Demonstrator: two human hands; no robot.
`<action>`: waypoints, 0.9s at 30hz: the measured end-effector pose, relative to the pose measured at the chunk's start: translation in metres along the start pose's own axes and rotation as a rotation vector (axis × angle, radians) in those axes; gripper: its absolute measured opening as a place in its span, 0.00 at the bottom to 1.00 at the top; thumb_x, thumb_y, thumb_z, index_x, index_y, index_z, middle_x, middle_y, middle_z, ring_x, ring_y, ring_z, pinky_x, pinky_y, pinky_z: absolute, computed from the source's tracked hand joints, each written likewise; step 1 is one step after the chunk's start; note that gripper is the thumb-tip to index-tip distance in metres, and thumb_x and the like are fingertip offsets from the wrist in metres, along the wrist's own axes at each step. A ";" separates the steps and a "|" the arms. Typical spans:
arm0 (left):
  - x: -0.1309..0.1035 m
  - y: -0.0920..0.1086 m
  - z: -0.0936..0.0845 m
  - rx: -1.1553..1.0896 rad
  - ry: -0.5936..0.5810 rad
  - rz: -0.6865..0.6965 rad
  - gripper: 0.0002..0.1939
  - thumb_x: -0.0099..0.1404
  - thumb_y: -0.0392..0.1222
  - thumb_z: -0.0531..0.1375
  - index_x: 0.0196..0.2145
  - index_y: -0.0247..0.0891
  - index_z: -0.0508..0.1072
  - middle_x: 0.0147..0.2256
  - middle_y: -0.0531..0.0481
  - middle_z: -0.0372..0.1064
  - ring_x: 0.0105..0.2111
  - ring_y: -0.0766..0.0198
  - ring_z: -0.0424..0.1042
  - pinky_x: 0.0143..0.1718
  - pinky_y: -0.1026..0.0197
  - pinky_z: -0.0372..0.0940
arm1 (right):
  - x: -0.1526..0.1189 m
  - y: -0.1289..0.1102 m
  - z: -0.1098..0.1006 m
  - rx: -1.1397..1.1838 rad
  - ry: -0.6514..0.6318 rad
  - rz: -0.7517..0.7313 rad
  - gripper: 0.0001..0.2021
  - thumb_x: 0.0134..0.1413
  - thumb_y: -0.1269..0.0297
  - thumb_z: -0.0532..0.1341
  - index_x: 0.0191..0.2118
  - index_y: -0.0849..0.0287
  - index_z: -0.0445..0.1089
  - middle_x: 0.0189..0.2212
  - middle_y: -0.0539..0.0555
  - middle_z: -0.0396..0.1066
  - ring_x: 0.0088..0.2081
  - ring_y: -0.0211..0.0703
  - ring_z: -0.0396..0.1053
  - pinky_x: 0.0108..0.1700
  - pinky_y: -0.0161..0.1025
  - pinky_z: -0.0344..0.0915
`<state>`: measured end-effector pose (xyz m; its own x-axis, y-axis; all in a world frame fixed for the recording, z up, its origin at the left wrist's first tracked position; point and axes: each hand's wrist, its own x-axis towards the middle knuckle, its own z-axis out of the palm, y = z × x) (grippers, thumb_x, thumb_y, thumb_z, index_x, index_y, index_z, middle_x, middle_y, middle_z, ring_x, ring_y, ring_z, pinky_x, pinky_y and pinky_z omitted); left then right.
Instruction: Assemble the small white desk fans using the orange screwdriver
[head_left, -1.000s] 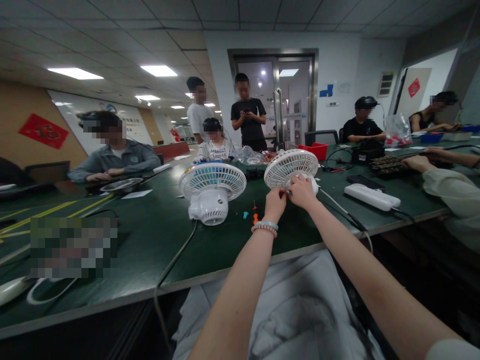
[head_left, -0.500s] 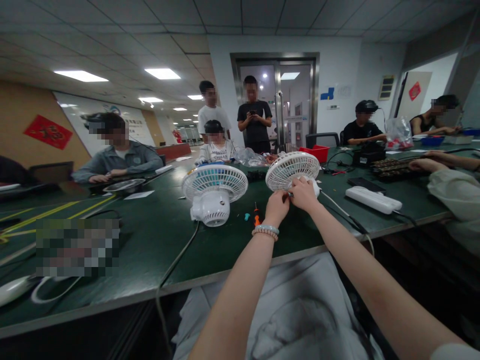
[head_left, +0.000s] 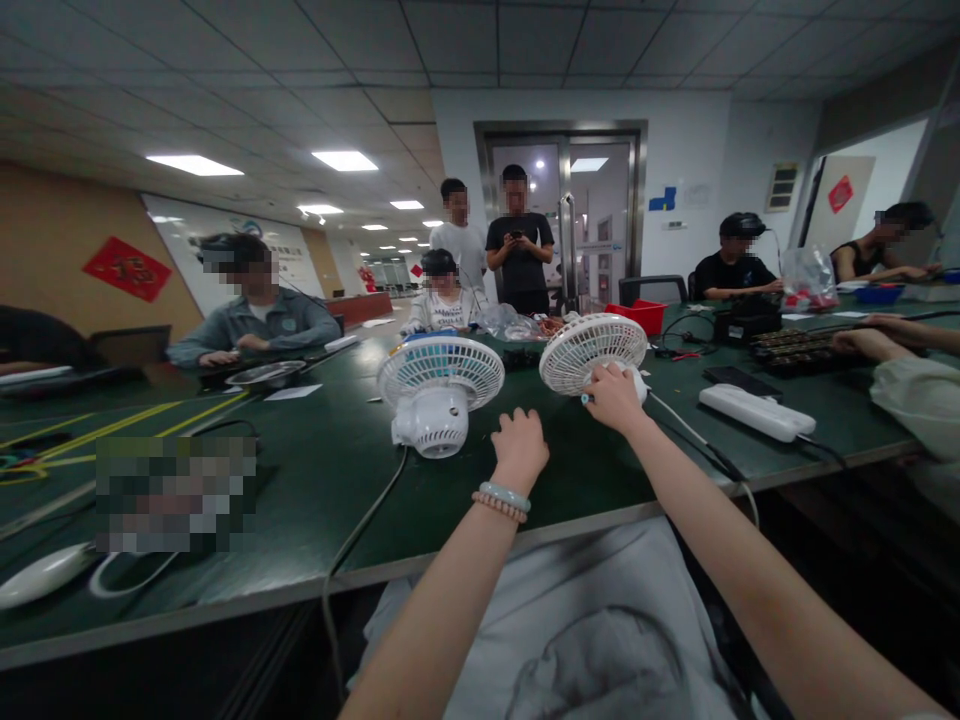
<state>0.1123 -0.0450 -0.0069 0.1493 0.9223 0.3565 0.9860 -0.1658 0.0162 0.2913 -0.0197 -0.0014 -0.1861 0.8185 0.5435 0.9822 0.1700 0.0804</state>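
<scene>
Two white fans with round grilles stand on the green table (head_left: 300, 520). My right hand (head_left: 615, 400) is closed in front of the motor housing of the right fan (head_left: 592, 345), with a small teal piece (head_left: 587, 398) at its fingertips. Between the fans, nearer to me, my left hand (head_left: 521, 450) is over the table, palm down with curled fingers; its fingertips and anything in them are hidden. The left fan (head_left: 439, 400) stands to the left of this hand, untouched, its motor housing toward me. No screwdriver shows now.
A white power strip (head_left: 757, 412) and a dark flat device lie to the right. Cables run from both fans over the table's edge. Farther back are a red bin (head_left: 637, 316) and plastic bags. Several people sit around the table, and two stand behind it.
My left hand has left the right fan and moved left and toward me, over where the orange screwdriver and a teal piece lay. My right hand stays at the fan. The view has shifted slightly.
</scene>
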 end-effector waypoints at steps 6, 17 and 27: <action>0.005 0.000 0.004 -0.137 -0.061 -0.011 0.15 0.49 0.32 0.58 0.37 0.36 0.65 0.42 0.39 0.61 0.40 0.52 0.68 0.37 0.54 0.63 | -0.001 0.000 0.000 -0.012 -0.012 0.010 0.13 0.52 0.60 0.52 0.36 0.54 0.73 0.46 0.58 0.62 0.47 0.52 0.53 0.43 0.47 0.50; 0.017 -0.018 -0.006 -0.658 0.834 -0.022 0.08 0.61 0.39 0.51 0.39 0.37 0.60 0.40 0.43 0.59 0.43 0.58 0.62 0.46 0.52 0.60 | 0.000 0.002 -0.001 -0.004 -0.036 0.013 0.14 0.53 0.60 0.52 0.37 0.54 0.73 0.46 0.58 0.62 0.47 0.52 0.53 0.43 0.48 0.50; 0.025 -0.017 0.007 -0.723 0.661 -0.169 0.02 0.61 0.36 0.50 0.34 0.38 0.60 0.38 0.45 0.59 0.40 0.61 0.61 0.45 0.54 0.60 | -0.002 0.001 -0.003 -0.007 -0.046 0.016 0.14 0.53 0.60 0.52 0.38 0.54 0.73 0.47 0.58 0.62 0.48 0.53 0.53 0.44 0.49 0.50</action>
<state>0.0997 -0.0171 -0.0048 -0.2769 0.6101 0.7423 0.6751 -0.4262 0.6022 0.2932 -0.0227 0.0004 -0.1713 0.8456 0.5056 0.9852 0.1531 0.0777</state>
